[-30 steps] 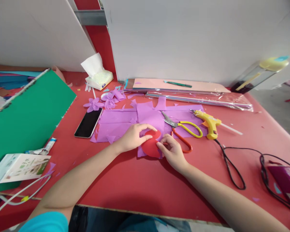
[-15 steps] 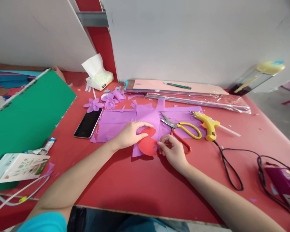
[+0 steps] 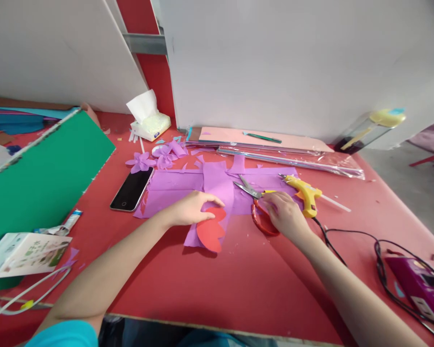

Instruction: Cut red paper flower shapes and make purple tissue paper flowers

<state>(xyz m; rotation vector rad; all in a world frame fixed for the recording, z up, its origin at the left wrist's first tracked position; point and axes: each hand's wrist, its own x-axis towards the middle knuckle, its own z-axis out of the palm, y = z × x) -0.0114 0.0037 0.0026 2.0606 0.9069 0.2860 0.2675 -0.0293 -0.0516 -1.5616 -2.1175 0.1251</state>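
Note:
My left hand (image 3: 188, 210) pinches a red paper cutout (image 3: 210, 233) with a scalloped right edge, thumb on top of it. Beneath the cutout lies a strip of purple crepe paper (image 3: 217, 179), and wider purple sheets (image 3: 175, 180) spread behind it. My right hand (image 3: 285, 212) is closed on the handles of the scissors (image 3: 253, 193); its fingers cover most of the yellow loop, while the red loop shows below. The scissor blades are parted, pointing up and left over the purple paper.
Right of the scissors lies a yellow glue gun (image 3: 304, 193) with a black cord. A phone (image 3: 132, 189), purple paper flowers (image 3: 140, 162) and a tissue pack (image 3: 151, 126) are at left. Wrapped paper packs (image 3: 292, 161) line the back. A green board (image 3: 50, 188) stands far left.
My right hand has left the red cutout's edge and moved right onto the scissors' handles. My left hand still holds the cutout, now a little lower and further left in view.

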